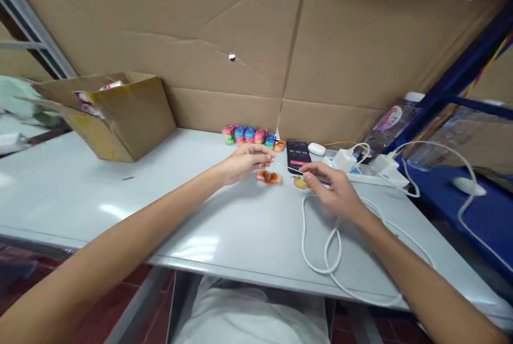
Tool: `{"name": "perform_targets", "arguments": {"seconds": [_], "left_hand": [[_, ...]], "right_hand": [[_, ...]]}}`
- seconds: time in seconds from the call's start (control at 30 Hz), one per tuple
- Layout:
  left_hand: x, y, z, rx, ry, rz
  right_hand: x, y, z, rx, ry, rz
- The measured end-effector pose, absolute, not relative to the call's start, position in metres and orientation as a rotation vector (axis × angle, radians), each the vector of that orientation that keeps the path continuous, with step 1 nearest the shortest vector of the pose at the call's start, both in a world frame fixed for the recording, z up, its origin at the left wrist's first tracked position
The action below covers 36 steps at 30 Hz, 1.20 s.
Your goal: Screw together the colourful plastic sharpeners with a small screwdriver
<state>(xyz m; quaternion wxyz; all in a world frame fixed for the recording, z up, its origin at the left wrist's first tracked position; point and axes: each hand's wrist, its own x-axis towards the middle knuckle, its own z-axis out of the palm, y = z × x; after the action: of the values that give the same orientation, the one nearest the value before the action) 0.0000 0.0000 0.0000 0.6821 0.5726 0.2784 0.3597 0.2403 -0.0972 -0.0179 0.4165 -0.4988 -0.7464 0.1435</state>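
Observation:
My right hand [334, 186] is closed round the handle of a thin-shafted screwdriver [287, 166], its shaft pointing left. The fingertips of my left hand [250, 162] are pinched together at the shaft's tip; whatever they hold there is too small to make out. On the table just below lies an orange part like a pencil sharpener [268, 177], with a bit of metal in its middle. A yellow round piece [300, 182] sits under the shaft, partly hidden by my right hand. Behind, several colourful small plastic pieces [250, 134] stand in a row.
A phone [297, 156] showing a timer lies beside a white earbud case [316, 149]. To the right are a power strip [377, 176], a looped white cable [303, 232] and a plastic bottle [388, 122]. An open cardboard box [136, 114] stands at left.

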Motion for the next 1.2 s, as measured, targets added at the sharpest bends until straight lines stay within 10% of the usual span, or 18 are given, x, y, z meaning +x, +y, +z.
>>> {"name": "perform_targets", "arguments": {"seconds": [1.2], "left_hand": [[0.011,-0.021,0.0,1.32,0.588,1.002]], "right_hand": [[0.22,-0.112,-0.014,-1.214,-1.495,0.882]]}}
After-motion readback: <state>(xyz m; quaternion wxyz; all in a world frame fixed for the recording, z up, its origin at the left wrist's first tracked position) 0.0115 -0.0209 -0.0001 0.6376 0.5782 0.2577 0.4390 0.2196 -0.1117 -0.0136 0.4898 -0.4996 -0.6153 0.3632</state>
